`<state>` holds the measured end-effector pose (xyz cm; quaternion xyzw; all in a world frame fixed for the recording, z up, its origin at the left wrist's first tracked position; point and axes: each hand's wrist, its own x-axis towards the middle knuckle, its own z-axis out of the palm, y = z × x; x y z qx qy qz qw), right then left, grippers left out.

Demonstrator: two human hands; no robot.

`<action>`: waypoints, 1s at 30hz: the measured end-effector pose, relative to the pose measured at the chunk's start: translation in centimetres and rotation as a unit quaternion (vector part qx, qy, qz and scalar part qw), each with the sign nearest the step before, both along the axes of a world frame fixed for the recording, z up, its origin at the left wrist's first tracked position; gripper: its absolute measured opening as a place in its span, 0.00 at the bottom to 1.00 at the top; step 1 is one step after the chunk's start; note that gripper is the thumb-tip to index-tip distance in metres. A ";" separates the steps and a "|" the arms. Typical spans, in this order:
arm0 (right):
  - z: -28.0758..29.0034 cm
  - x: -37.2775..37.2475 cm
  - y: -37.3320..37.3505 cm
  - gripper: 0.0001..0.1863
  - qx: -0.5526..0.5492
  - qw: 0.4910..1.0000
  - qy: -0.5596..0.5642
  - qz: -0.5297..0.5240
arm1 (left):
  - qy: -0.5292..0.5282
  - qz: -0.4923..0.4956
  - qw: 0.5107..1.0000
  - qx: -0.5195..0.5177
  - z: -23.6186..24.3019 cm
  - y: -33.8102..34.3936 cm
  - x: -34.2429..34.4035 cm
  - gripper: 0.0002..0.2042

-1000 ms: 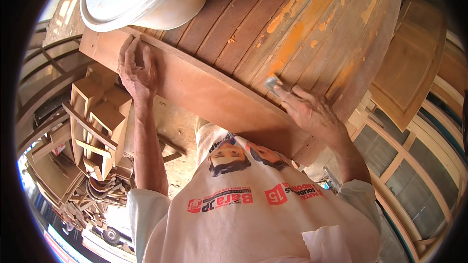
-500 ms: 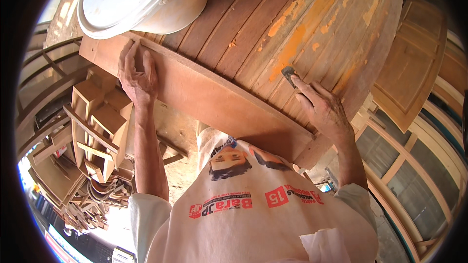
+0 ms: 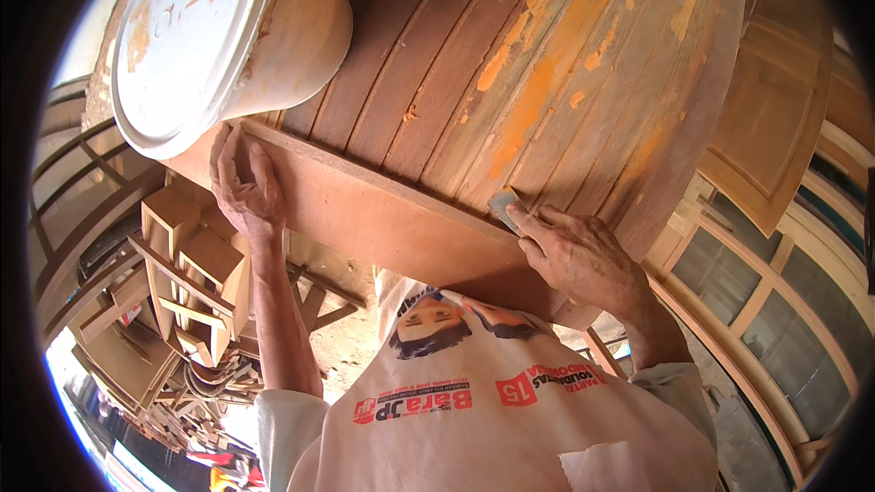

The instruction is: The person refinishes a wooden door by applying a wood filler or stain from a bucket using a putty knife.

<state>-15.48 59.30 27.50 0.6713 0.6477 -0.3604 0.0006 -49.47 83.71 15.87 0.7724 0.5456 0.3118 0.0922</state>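
Note:
My right hand (image 3: 583, 255) grips a small flat putty knife (image 3: 504, 208), its dark blade against the slatted wooden panel (image 3: 401, 64) close to its near edge. Streaks of orange filler (image 3: 538, 100) run along several slats beyond the blade. At the left, my left hand (image 3: 248, 182) rests on the reddish front board (image 3: 365, 210) of the panel, fingers bent but apart and holding nothing. Just past those fingers stands a white bucket (image 3: 301, 36) with a stained lid, tilted in the view.
Wooden frames and box-like pieces (image 3: 196, 264) are stacked at the left, with scrap wood (image 3: 196, 392) below them. On the right lean a panelled wooden door (image 3: 770, 100) and a glazed wooden frame (image 3: 761, 337).
My right hand has drawn the putty knife nearer and leftward, to the panel's near edge. My left hand stays on the board. The bucket shows lower as the view shifts.

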 end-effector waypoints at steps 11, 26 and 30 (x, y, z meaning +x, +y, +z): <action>-1.8 3.6 2.2 0.26 0.073 0.986 -0.038 -0.146 | 0.006 -0.008 1.000 -0.011 0.5 -0.3 0.2 0.18; -2.0 4.7 0.9 0.24 0.104 0.946 0.140 -0.274 | 0.027 -0.037 0.999 -0.005 0.4 0.0 0.1 0.18; -0.1 4.6 -0.6 0.25 0.035 0.884 0.170 -0.433 | -0.001 -0.039 0.999 -0.012 0.1 -0.2 -0.6 0.19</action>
